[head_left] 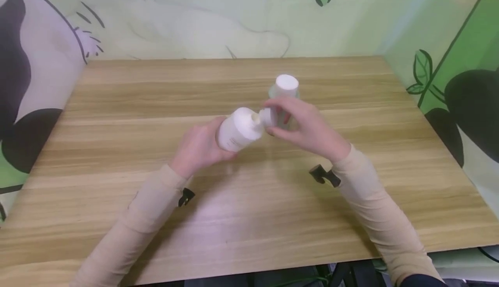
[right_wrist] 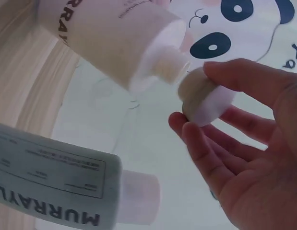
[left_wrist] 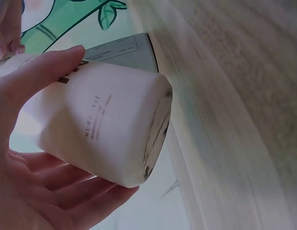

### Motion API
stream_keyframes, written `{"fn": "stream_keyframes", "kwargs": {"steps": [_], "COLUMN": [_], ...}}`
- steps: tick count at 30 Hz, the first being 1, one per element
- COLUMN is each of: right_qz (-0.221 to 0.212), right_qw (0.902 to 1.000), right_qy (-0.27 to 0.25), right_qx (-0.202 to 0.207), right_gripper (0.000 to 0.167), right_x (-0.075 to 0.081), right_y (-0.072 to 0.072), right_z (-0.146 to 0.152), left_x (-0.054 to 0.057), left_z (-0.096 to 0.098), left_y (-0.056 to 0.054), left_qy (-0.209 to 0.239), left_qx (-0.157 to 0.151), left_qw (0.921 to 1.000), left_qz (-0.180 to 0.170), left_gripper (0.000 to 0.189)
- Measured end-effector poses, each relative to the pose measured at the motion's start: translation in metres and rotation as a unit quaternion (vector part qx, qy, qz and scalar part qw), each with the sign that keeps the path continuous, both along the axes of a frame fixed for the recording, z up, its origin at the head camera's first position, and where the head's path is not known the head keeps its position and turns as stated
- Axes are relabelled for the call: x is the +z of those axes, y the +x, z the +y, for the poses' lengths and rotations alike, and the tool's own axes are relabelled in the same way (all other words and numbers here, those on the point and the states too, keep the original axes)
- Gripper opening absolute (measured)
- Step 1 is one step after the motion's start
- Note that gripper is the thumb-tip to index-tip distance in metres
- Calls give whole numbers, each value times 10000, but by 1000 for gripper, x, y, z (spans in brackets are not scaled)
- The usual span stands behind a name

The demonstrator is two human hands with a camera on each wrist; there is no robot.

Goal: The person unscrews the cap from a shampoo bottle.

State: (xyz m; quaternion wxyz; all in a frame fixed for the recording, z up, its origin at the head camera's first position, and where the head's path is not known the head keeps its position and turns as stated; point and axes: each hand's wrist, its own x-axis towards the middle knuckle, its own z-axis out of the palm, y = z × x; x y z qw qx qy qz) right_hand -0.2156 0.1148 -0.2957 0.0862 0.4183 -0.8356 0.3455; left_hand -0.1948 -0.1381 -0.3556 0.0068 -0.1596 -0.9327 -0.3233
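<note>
My left hand (head_left: pixel 198 147) grips a white bottle (head_left: pixel 237 132) and holds it tilted above the table, its neck toward the right. In the left wrist view, the thumb and fingers wrap the white bottle (left_wrist: pixel 117 112), with its base toward the tabletop. My right hand (head_left: pixel 309 126) pinches a white cap (head_left: pixel 267 117) by the bottle's mouth. Seen from the right wrist, the cap (right_wrist: pixel 206 98) is off the bare neck (right_wrist: pixel 170 66), a short way from its opening. Behind my right hand stands a pale green bottle (right_wrist: pixel 52 177) with a white cap on it.
A wooden table (head_left: pixel 234 217) spans the view, its front edge near my body. The wall (head_left: pixel 175 18) behind has painted pandas and leaves. Dark gear and cables (head_left: pixel 288 276) show below the front edge.
</note>
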Motion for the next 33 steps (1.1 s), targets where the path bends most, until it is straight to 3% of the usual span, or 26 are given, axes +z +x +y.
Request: {"fn": "stream_keyframes", "kwargs": {"steps": [5,8,14,20,24,28,33], "right_qz": [-514,-1150,-2656,-3385,-3424,-3036,-2659], "right_qw": [9961,9900,9581,9352,9346,9478,9489], "right_qy": [-712,-822,-982,-729,-358,414,1428], "right_qx": [30,1,427,747,896,877,919], "right_gripper": [49,48,48,51,49,46,42], "right_x": [-1,-1,-24,-58,-76,-89,-97], "right_y": [-7,-12,-15,-22,-27,-27,-22], "right_z": [-2,-11,-51,-83,-99,-114,-124], "left_x": [-1,3,3,-9,-13,-15,-18], "left_z": [-14,-29,-65,-88,-97,-106,-114], "left_y": [5,8,21,26,25,23,25], "left_qy": [765,991,1233,1389,1496,1628,1702], "left_qx": [443,669,1129,1246,1234,1353,1451], "left_qw": [9927,9879,9802,9746,9722,9681,9626], "left_qz": [-820,-988,-1058,-1236,-1313,-1343,-1527], "left_gripper": [84,82,75,73,75,75,78]}}
